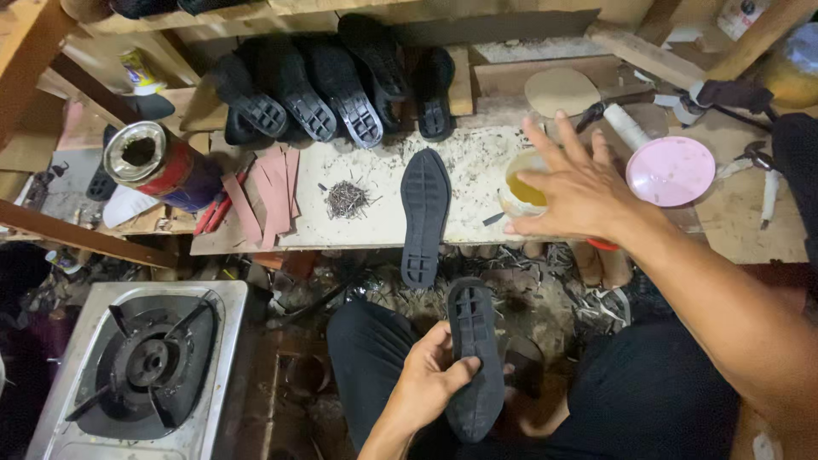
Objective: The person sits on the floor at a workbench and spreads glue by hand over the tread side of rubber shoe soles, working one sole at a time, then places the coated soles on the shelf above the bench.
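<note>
Five left-hand fingers point(450, 372) around black sole point(475, 358).

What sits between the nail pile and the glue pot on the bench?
Head view: one black sole lies tread-up between the nail pile and the glue pot, overhanging the bench edge.

A single-burner gas stove point(145, 366) sits low, left of the left hand. A row of black shoes point(332, 81) lines the back of the bench point(358, 226), with a nail heap point(346, 199), pink strips point(268, 192), an open tin point(158, 162) and a pink lid point(671, 170) beside the right hand.
</note>
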